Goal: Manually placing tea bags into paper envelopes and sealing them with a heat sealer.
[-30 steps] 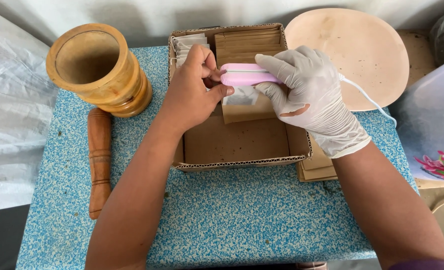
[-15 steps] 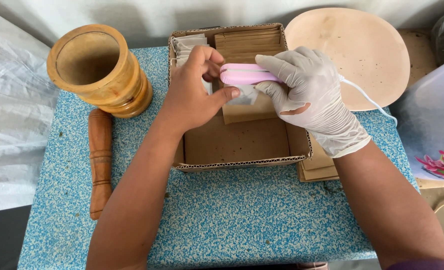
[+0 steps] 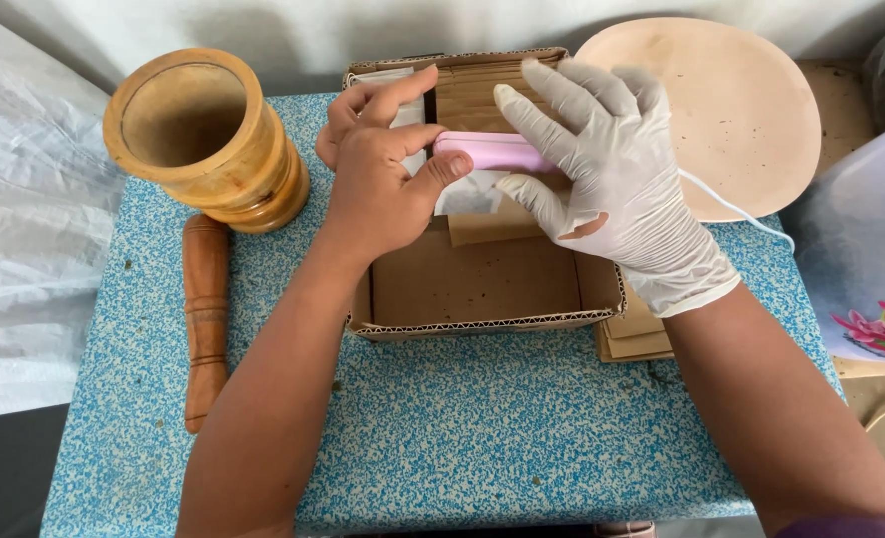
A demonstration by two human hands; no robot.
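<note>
Blue-speckled desk (image 3: 482,438) fills the head view, with white sheeting to its left and a pale wall behind.

A shallow cardboard box (image 3: 482,299) sits open near the far edge, its floor bare at the near end and brown packets (image 3: 472,90) stacked at the far end. Over the box, both hands meet on a pink device (image 3: 492,151), a slim bar with a white cord (image 3: 726,199) running off to the right. The left hand (image 3: 378,179), bare, has a narrow grip: thumb and fingers pinch a small white sachet (image 3: 467,192) whose top edge sits under the pink bar. The right hand (image 3: 612,174), in a white glove, lies over the bar's right end, fingers spread wide and thumb tucked below it, pressing it rather than wrapping it.

Left of the box stands a wooden mortar (image 3: 198,134), upright and hollow, with a wooden pestle (image 3: 205,319) lying on the desk just beside it. A round pale board (image 3: 731,110) lies behind the gloved hand. More brown packets (image 3: 636,334) peek out under the box's right corner. A flowered plastic sheet (image 3: 871,269) lies at far right.
</note>
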